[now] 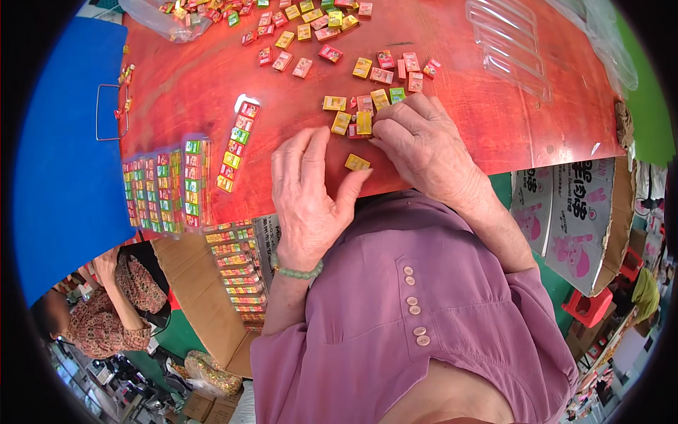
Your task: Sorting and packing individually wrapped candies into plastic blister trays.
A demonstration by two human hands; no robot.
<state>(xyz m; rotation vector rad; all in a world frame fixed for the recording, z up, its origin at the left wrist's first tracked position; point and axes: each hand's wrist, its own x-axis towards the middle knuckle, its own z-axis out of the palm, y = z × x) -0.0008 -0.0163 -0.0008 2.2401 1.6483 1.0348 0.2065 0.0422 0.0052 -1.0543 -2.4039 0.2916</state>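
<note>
While tilted, yellow box [357,162] (long axis diagonal) touches left hand [307,194].

Purple buttoned blouse [424,297], green bead bracelet [296,271] on left wrist.

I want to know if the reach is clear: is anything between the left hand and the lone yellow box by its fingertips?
Nothing visible: the yellow box lies alone on the red table, just off the left hand.
</note>
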